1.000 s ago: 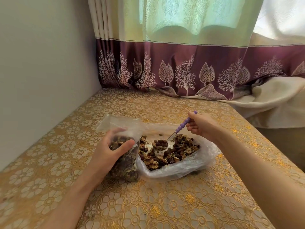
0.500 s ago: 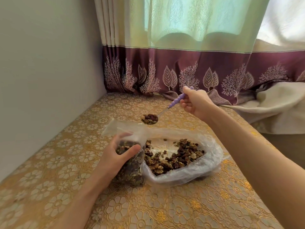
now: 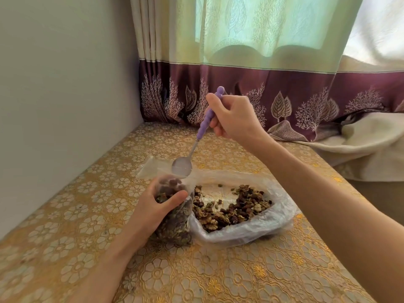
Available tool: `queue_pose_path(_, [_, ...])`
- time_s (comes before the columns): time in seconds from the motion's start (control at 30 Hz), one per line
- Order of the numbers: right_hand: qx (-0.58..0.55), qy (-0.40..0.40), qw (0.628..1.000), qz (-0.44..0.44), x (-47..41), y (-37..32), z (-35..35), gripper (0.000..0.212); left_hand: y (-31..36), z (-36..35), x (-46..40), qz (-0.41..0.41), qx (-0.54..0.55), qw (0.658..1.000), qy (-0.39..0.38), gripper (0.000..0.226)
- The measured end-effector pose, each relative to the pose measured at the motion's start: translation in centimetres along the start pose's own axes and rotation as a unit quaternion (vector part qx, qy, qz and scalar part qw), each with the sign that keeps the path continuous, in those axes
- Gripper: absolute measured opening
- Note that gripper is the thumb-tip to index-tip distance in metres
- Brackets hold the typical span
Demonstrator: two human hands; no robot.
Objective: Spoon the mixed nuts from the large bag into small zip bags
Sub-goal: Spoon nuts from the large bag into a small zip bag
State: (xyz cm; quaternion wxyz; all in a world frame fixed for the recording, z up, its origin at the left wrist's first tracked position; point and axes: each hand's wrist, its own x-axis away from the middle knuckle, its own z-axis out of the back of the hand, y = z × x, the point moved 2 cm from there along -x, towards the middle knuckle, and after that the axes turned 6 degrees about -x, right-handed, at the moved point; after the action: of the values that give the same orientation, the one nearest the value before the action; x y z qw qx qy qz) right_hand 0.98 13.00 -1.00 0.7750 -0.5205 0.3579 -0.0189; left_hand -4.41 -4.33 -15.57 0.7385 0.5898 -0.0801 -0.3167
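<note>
A small clear zip bag [image 3: 175, 221], nearly full of mixed nuts, stands upright on the table. My left hand [image 3: 150, 213] grips it round the middle, thumb across the front. My right hand [image 3: 234, 115] holds the purple beaded handle of a metal spoon [image 3: 182, 166]. The spoon points steeply down, and its bowl is empty and tipped just over the small bag's open mouth. To the right lies the large clear bag [image 3: 251, 228], open, with mixed nuts [image 3: 236, 209] spread inside it.
The table wears a gold floral cloth [image 3: 87, 237]. A grey wall [image 3: 54, 106] runs along the left. A green and maroon curtain [image 3: 262, 95] hangs at the back, and a cream blanket [image 3: 360, 147] lies at the right edge.
The right hand lifted a loaded spoon from the large bag, carried it left over the small bag and tipped it; the spoon bowl is now empty. The left hand kept its grip.
</note>
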Motion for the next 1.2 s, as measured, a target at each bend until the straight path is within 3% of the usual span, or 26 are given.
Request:
queue_pose_path(0.37, [-0.147, 0.082, 0.983, -0.072, 1.8, 2.7, 4.0, 0.042, -0.2, 0.0, 0.0, 0.013, -0.006, 1.0, 0.006, 0.05])
queue_pose_path(0.53, [-0.105, 0.14, 0.973, -0.151, 3.2, 6.7, 6.6, 0.041, -0.3, -0.1, -0.1, 0.011, -0.008, 1.0, 0.006, 0.049])
queue_pose_path(0.77, [0.04, 0.107, 0.968, -0.221, 4.6, 10.4, 8.5, 0.039, -0.1, -0.2, -0.1, 0.004, -0.005, 1.0, 0.004, 0.049])
queue_pose_path(1.03, [0.033, 0.036, 0.957, -0.286, 4.7, 11.3, 8.7, 0.042, -0.2, -0.1, -0.1, 0.014, -0.004, 1.0, 0.004, 0.045])
queue_pose_path(1.2, [0.02, 0.031, 0.954, -0.297, 4.7, 11.5, 8.9, 0.042, -0.2, -0.2, -0.1, 0.017, 0.003, 1.0, 0.006, 0.045])
